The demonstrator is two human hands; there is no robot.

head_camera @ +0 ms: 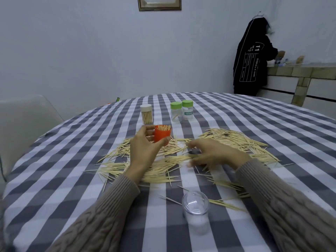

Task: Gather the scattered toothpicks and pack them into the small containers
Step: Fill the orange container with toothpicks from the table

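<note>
On the checked tablecloth [254, 124], near its middle, an orange container [162, 135] full of toothpicks is gripped by the left hand [145, 144], while scattered toothpicks [234, 139] are reached for by the right hand [214, 153], its fingers loosely spread and holding nothing clear; gathering is judged next.

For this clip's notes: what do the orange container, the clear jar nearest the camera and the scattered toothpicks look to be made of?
Orange container, held in the left hand: probably plastic, uniform opaque colour with a matte look. Clear jar: transparent, likely plastic, though glass cannot be ruled out; the checked cloth shows through its walls. Scattered toothpicks: pale, matte yellowish slivers, apparently wood or bamboo.
</note>
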